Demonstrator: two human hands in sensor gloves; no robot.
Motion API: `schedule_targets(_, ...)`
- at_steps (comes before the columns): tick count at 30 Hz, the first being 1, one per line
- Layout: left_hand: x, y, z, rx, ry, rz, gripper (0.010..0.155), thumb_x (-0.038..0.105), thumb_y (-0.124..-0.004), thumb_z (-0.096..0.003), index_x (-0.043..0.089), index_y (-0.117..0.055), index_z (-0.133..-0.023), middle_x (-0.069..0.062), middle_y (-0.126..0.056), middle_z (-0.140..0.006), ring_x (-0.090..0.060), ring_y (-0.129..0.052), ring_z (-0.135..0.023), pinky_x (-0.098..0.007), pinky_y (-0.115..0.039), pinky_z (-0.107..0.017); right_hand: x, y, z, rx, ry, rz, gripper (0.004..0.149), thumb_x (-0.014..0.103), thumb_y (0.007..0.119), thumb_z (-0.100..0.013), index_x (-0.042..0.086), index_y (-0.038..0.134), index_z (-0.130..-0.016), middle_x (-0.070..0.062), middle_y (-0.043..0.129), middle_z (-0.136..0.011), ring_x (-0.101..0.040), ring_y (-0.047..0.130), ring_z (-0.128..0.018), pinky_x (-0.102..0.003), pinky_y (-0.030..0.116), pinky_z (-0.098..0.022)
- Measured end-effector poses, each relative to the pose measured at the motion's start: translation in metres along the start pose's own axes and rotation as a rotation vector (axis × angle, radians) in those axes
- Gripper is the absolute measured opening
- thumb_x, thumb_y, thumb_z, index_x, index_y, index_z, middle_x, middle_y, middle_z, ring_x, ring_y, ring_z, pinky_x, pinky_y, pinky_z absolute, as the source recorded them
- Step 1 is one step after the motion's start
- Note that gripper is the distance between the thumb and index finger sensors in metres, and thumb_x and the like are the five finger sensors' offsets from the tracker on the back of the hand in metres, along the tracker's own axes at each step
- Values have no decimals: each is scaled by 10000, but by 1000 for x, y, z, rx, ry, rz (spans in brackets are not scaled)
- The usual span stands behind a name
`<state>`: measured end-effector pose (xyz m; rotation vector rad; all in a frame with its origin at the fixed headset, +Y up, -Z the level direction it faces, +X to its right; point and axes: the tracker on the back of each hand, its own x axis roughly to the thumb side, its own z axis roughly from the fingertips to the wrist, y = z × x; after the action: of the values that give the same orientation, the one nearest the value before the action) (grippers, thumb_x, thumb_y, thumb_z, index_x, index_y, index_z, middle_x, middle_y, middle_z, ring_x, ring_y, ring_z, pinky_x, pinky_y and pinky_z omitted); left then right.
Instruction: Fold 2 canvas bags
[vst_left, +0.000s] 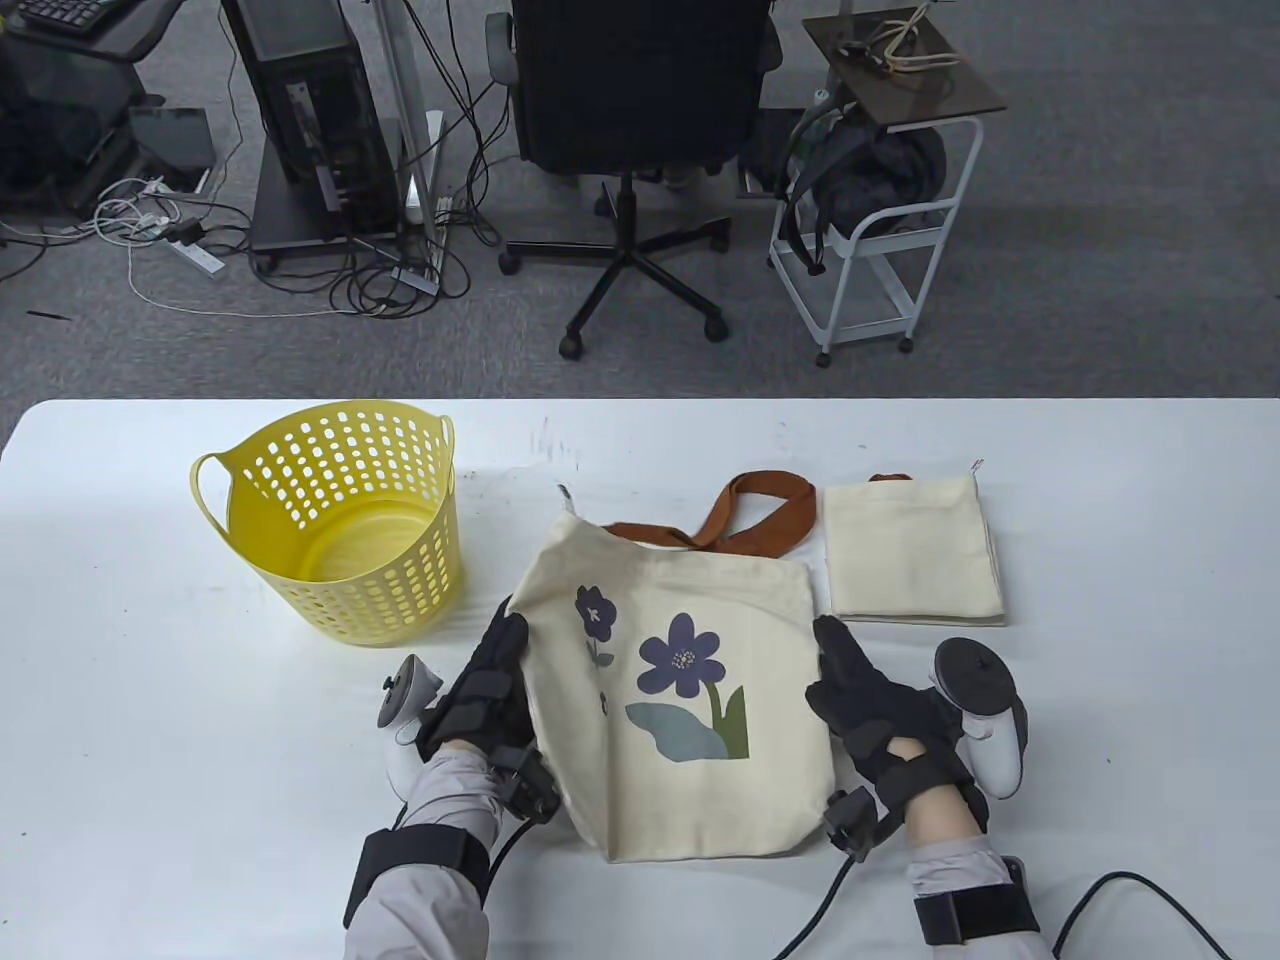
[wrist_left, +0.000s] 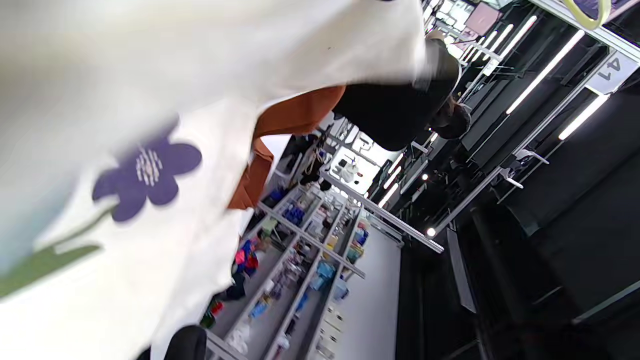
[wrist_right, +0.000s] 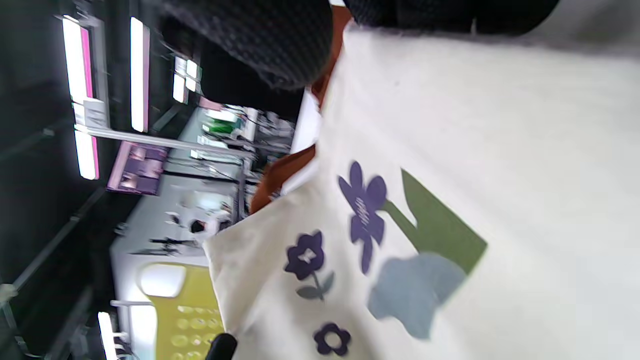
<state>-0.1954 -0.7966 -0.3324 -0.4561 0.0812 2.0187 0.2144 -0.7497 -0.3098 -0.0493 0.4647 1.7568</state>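
A cream canvas bag (vst_left: 680, 690) printed with purple flowers lies flat in the middle of the table, its brown handles (vst_left: 750, 515) pointing to the far side. My left hand (vst_left: 505, 630) lies along the bag's left edge and my right hand (vst_left: 832, 640) along its right edge, both touching the cloth. Whether either hand pinches the edge is hidden. The bag fills the left wrist view (wrist_left: 150, 175) and the right wrist view (wrist_right: 450, 200), where gloved fingers (wrist_right: 260, 40) hang over it. A second cream bag (vst_left: 910, 550) lies folded at the back right.
A yellow perforated basket (vst_left: 340, 530) stands on the table to the left of the flowered bag, and it also shows in the right wrist view (wrist_right: 175, 310). An office chair (vst_left: 640, 120) and a white cart (vst_left: 870, 230) stand beyond the table's far edge.
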Motion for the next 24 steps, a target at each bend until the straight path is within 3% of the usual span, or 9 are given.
schedule_targets(2, 2, 4, 3, 8, 39, 2, 670, 387, -488, -708, 158, -69, -1178, -137, -289, -1254, -500, -338, -1116, -705, -336, -751, -1, -2, -1, 8, 19, 12, 622, 193, 733, -516, 121, 499, -1088, -342, 410, -1060, -497, 660, -848, -675, 466, -632)
schedule_targets(6, 18, 15, 14, 41, 114, -167, 756, 418, -546, -714, 88, -25, -1153, -221, -287, -1232, -538, -368, -1082, -690, -362, -745, -3, -7, -1, -9, 47, 7, 612, 188, 740, -512, 41, 529, -1067, -338, 434, -1056, -505, 657, -850, -682, 458, -631)
schedule_targets(11, 53, 28, 38, 147, 51, -439, 745, 413, -580, -704, 86, -95, -1167, -266, -283, -1218, -544, -354, -1078, -703, -368, -726, 1, -18, 4, -125, 42, 144, 602, 171, 743, -508, 42, 549, -1063, -298, 396, -1085, -547, 507, -923, -698, 397, -645)
schedule_targets(15, 69, 25, 53, 205, -47, -689, 695, 366, -641, -681, 91, -254, -1188, -252, -381, -1211, -529, -409, -1073, -712, -391, -712, 1, -20, 3, -106, 10, 120, 569, 142, 745, -500, 64, 613, -1048, -270, 470, -1084, -544, 520, -924, -700, 406, -645)
schedule_targets(19, 65, 15, 58, 122, -60, -951, 658, 303, -735, -651, 78, -420, -1183, -243, -616, -1161, -510, -476, -1066, -720, -415, -702, -4, -17, -2, -16, -3, 128, 552, 117, 748, -492, 69, 648, -1033, -257, 530, -1073, -540, 512, -930, -701, 407, -645)
schedule_targets(24, 44, 4, 51, 98, 54, -1376, 609, 196, -752, -620, 146, -487, -1166, -136, -662, -1171, -425, -394, -1113, -724, -347, -726, -10, -8, -6, 4, 22, 252, 556, 77, 763, -478, 86, 669, -1026, -217, 560, -1083, -542, 446, -957, -712, 370, -657)
